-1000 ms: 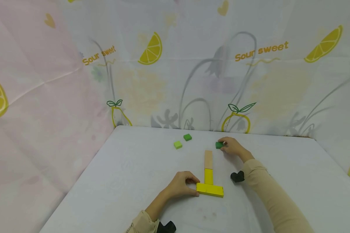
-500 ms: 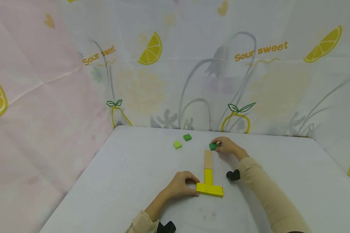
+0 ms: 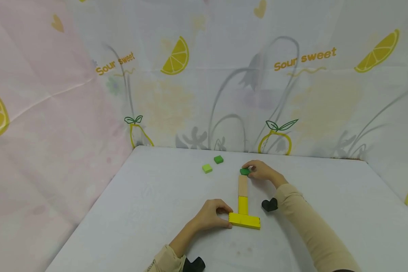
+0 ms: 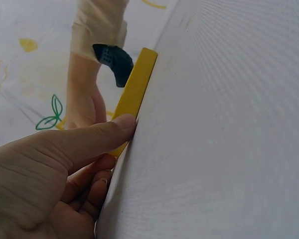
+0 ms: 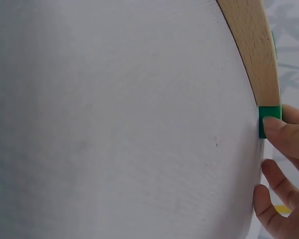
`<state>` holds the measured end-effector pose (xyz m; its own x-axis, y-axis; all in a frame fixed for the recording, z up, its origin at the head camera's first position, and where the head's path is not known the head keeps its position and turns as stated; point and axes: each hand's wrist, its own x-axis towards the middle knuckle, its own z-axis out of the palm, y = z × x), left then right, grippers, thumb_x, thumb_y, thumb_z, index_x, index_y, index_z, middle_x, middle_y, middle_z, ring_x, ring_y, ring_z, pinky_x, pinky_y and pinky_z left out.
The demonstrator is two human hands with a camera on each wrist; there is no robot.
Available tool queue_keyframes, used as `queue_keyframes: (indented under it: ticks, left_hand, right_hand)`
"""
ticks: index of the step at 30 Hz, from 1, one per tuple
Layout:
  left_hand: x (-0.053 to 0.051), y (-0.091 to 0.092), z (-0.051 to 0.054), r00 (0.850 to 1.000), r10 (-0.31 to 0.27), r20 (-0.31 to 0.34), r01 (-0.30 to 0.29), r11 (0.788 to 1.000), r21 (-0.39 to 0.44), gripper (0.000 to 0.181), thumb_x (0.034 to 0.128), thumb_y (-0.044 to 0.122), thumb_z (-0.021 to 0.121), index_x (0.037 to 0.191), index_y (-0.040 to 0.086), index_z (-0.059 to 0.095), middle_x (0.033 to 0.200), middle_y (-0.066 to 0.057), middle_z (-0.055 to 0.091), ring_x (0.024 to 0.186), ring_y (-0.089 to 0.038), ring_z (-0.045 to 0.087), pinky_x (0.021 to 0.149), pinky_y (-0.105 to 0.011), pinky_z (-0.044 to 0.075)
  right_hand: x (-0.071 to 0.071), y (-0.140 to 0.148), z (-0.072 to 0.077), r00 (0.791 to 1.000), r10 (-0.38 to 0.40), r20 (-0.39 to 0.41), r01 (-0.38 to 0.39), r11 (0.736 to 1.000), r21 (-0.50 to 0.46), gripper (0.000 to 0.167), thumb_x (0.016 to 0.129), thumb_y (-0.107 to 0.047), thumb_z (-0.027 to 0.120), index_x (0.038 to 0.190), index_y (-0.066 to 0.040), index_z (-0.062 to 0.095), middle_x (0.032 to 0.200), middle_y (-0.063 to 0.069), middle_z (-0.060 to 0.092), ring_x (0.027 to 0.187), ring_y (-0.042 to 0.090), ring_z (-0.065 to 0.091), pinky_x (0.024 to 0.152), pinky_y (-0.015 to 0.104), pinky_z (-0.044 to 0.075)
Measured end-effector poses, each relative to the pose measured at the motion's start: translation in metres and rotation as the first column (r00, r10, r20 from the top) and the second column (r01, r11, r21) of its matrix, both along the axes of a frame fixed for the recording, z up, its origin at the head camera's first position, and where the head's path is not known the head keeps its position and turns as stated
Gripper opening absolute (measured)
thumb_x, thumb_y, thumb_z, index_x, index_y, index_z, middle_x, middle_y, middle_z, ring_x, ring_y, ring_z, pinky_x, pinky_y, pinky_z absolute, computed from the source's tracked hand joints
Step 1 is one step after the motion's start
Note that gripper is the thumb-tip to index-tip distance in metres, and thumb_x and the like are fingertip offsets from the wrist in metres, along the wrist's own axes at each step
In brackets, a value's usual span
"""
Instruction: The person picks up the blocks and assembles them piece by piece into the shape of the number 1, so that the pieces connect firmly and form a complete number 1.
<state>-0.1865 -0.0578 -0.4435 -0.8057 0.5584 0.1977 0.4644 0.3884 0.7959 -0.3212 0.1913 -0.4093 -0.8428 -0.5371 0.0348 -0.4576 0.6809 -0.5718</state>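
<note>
My left hand (image 3: 209, 215) pinches the left end of a long yellow block (image 3: 244, 220) lying crosswise on the table; in the left wrist view the thumb presses the block's (image 4: 137, 82) near end. From its middle a shorter yellow block (image 3: 243, 205) runs away from me, followed end to end by a plain wood block (image 3: 243, 186). At the far end of that wood my right hand (image 3: 262, 170) pinches a small dark green block (image 3: 244, 171) between thumb and finger. The right wrist view has the green block (image 5: 262, 130) touching the wood block's end.
Two loose small blocks, one light green (image 3: 207, 168) and one green (image 3: 218, 159), lie farther back to the left. A white table (image 3: 149, 211) ends at a printed cloth backdrop (image 3: 204, 94). Black wrist devices (image 3: 269, 204) sit by both sleeves.
My right hand has moved left with the dark green block, bringing it from the right side to the far end of the wood block. The left hand stays put.
</note>
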Motion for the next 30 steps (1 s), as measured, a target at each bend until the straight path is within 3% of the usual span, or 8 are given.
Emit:
queue_keyframes:
  ticks: [12, 30]
  left_hand:
    - [0.0, 0.001, 0.0, 1.0, 0.004, 0.016, -0.004, 1.0, -0.003, 0.035, 0.0667, 0.011, 0.084, 0.098, 0.003, 0.071, 0.094, -0.003, 0.068, 0.083, -0.002, 0.056, 0.078, -0.019, 0.047]
    - [0.0, 0.0, 0.0, 0.999, 0.01, 0.038, -0.009, 1.0, -0.012, 0.035, 0.067, 0.012, 0.084, 0.098, 0.003, 0.071, 0.094, -0.002, 0.068, 0.083, -0.002, 0.055, 0.078, -0.019, 0.047]
  right_hand:
    - [0.0, 0.004, 0.0, 1.0, 0.023, -0.01, -0.023, 0.999, -0.039, 0.035, 0.08, 0.003, 0.064, 0.114, 0.012, 0.058, 0.117, 0.029, 0.057, 0.105, 0.046, 0.053, 0.091, 0.053, 0.043]
    - [-0.001, 0.018, -0.013, 0.995, 0.004, 0.101, 0.018, 0.978, -0.209, 0.043, 0.085, -0.008, 0.065, 0.123, 0.01, 0.055, 0.126, 0.028, 0.054, 0.116, 0.045, 0.048, 0.1, 0.055, 0.034]
